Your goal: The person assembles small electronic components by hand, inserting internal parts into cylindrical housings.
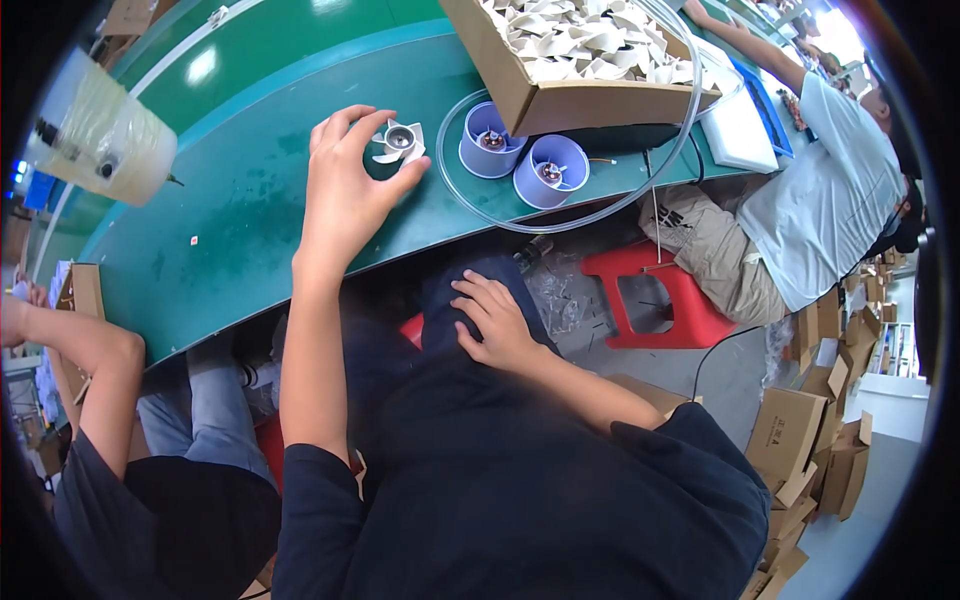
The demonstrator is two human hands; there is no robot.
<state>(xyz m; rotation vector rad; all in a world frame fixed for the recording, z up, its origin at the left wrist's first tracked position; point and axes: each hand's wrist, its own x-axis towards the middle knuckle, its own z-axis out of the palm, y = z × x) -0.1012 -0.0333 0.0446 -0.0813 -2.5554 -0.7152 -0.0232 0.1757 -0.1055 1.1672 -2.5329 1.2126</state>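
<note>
Above the green worktable (235, 235), my left hand (345, 190) curls its thumb and fingers around a small white fan impeller (400, 138). The impeller's round hub faces up, with blades around it. My right hand (495, 320) lies on my dark-clothed thigh, fingers apart and holding nothing. To the right of the impeller, two lavender cylindrical housings (552, 172) stand on the table, each with a small motor-like part inside. A loop of clear tubing (450, 180) runs around them.
An open cardboard box (600, 105) full of white impellers is at the far side. A translucent container (105, 130) stands far left. Co-workers sit on both sides; a red stool (665, 310) is at right. Cardboard boxes (785, 435) pile up at lower right.
</note>
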